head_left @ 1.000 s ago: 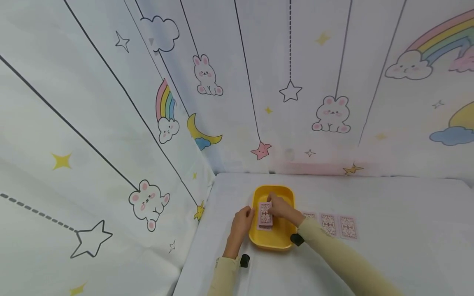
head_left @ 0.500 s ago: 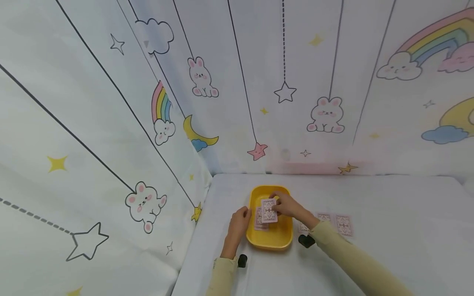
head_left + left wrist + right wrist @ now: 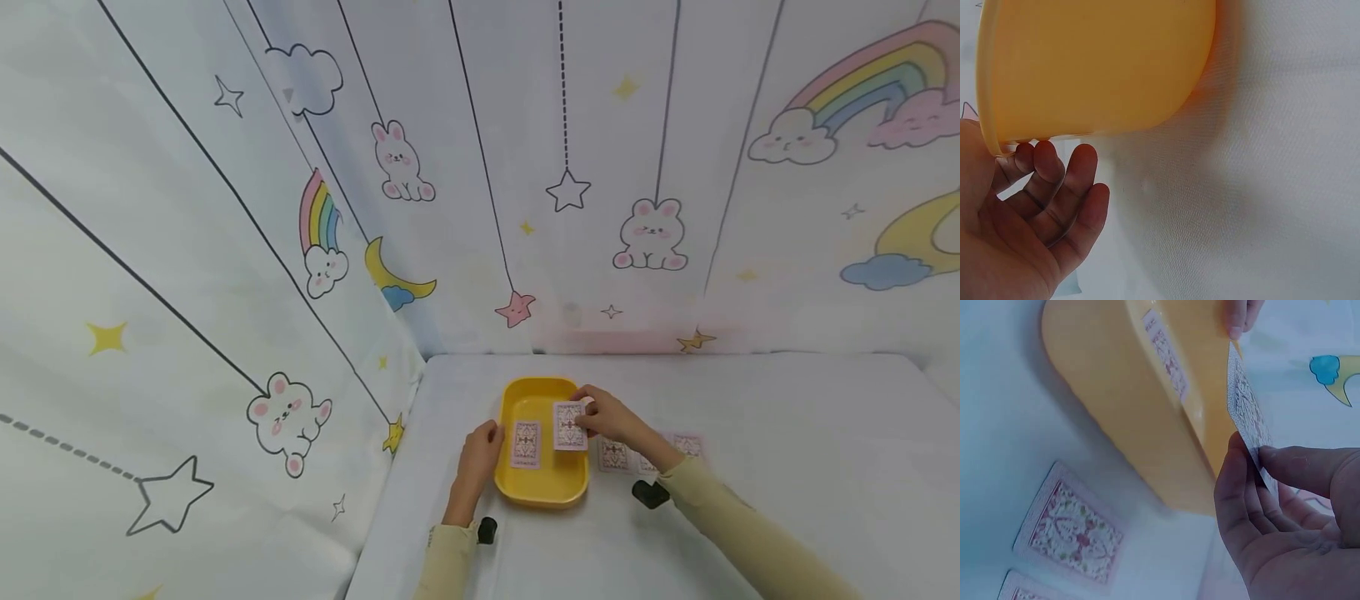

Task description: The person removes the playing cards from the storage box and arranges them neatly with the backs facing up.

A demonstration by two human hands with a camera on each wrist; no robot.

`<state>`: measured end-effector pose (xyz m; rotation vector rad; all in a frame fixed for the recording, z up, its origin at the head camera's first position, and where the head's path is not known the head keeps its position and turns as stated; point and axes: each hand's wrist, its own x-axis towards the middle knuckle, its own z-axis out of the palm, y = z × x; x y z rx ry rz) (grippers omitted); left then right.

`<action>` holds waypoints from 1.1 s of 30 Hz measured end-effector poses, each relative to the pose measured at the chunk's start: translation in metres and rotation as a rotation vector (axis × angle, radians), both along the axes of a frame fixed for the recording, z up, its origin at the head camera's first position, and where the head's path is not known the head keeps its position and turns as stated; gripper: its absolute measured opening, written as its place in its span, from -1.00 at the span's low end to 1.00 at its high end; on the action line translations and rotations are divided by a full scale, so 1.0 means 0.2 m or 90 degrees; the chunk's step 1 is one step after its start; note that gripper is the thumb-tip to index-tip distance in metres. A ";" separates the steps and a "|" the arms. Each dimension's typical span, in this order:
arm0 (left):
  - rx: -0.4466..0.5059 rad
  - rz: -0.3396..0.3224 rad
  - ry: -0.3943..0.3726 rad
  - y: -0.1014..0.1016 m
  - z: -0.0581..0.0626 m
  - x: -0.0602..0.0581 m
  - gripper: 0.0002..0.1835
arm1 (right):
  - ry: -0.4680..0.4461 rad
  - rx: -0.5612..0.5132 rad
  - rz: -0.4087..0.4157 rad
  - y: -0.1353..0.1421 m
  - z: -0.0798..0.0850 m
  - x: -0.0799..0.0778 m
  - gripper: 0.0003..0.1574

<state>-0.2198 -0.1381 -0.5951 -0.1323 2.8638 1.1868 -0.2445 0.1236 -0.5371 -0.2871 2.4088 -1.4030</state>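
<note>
Right hand in pinch grip

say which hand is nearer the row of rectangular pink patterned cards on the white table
Right. The right hand is close by the row; the left hand is farther, at the left side of the rectangular yellow plastic tray.

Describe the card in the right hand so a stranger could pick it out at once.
Find the yellow tray on the white table, then the right hand at its right side in the head view. That hand pinches a patterned card. Unlike the card lying in the tray and the cards on the table, this one is held up.
</note>
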 end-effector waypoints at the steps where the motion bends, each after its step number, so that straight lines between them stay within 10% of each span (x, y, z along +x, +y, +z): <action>1: 0.001 0.001 -0.001 0.00 0.00 0.00 -0.69 | 0.001 -0.002 -0.002 0.02 0.00 0.00 -0.50; 33: 0.012 0.003 0.012 0.00 0.00 0.02 -0.68 | 0.050 0.053 -0.048 0.73 -0.07 0.14 -0.41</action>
